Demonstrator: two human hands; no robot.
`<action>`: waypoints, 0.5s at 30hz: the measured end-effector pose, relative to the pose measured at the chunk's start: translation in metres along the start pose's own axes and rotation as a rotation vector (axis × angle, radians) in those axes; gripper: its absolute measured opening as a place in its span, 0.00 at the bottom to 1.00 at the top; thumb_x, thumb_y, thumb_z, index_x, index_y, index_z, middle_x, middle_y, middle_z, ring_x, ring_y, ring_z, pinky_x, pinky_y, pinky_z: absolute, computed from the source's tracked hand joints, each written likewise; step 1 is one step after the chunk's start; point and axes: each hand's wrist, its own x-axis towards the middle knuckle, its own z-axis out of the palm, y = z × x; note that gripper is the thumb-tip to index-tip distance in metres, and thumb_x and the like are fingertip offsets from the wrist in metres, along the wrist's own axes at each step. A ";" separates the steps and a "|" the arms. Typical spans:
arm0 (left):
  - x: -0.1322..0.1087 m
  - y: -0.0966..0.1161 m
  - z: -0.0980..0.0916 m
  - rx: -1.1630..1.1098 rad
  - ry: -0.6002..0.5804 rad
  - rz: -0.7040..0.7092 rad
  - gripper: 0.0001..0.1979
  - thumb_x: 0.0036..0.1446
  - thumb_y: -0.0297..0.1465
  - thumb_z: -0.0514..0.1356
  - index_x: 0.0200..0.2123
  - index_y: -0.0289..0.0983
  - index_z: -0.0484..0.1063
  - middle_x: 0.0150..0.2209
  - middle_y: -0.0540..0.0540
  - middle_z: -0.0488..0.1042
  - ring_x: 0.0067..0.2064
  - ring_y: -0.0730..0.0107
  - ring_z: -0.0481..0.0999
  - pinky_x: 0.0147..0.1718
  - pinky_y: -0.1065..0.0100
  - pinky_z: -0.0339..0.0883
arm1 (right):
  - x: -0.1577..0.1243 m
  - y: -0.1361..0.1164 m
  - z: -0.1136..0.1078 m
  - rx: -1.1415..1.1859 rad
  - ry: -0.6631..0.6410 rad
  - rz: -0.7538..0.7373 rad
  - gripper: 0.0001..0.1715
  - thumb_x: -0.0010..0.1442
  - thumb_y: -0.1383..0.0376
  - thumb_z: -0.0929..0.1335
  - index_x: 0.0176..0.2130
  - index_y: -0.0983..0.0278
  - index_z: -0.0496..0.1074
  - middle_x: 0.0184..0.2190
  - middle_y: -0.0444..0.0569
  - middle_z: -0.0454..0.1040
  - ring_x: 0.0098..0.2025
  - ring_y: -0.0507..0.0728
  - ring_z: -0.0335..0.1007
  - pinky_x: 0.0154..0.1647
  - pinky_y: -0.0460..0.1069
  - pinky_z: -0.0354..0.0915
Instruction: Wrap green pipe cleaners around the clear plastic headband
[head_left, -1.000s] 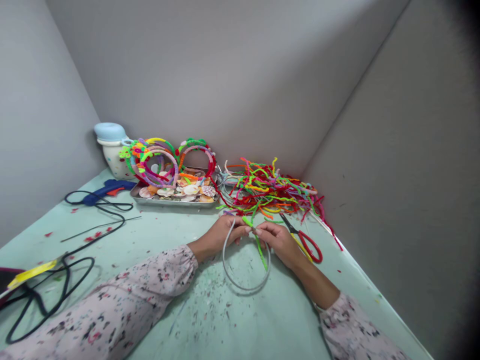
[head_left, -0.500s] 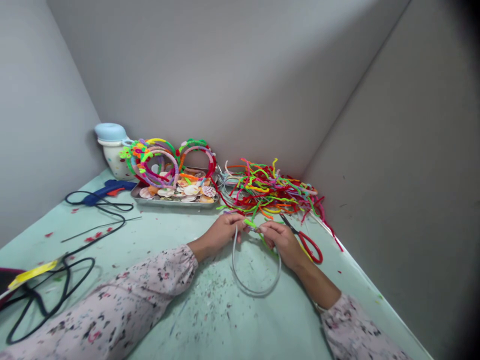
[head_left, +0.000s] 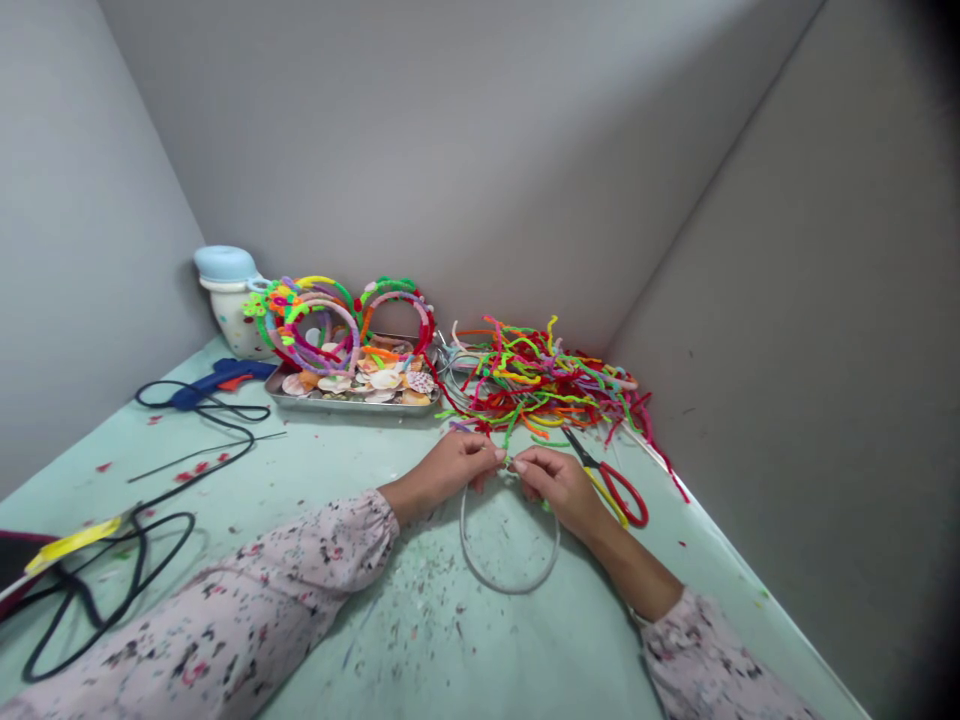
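Forearms in flowered sleeves enter from the bottom edge and meet at the centre of the frame. The left hand (head_left: 450,470) lies knuckles up on the pale green bench (head_left: 315,470), its grip pinched shut on one end of a bare grey headband (head_left: 510,588). The right hand (head_left: 559,483) faces it with fingers curled, its grip pinched on a green pipe cleaner (head_left: 510,462) where the fingertips of both hands almost touch. The headband's hoop lies on the bench just below the hands, at lower centre.

Fingers cover both ends of the headband, and only a speck of the pipe cleaner shows between the fingertips, so how it sits on the band cannot be told. Red-handled scissors (head_left: 622,492) lie just to the right of the right hand, near a tangled pile of pipe cleaners (head_left: 540,385) at the back wall. A tray of shells (head_left: 352,400) stands left of the pile. At lower left, a black cord (head_left: 150,500) runs off the frame's edge.
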 end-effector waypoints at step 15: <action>0.002 0.002 0.001 -0.020 0.020 -0.031 0.17 0.55 0.41 0.55 0.22 0.33 0.67 0.18 0.51 0.65 0.20 0.77 0.65 0.22 0.73 0.55 | -0.004 0.002 0.005 -0.212 0.117 -0.115 0.13 0.59 0.58 0.64 0.31 0.63 0.73 0.21 0.44 0.66 0.24 0.52 0.60 0.26 0.47 0.57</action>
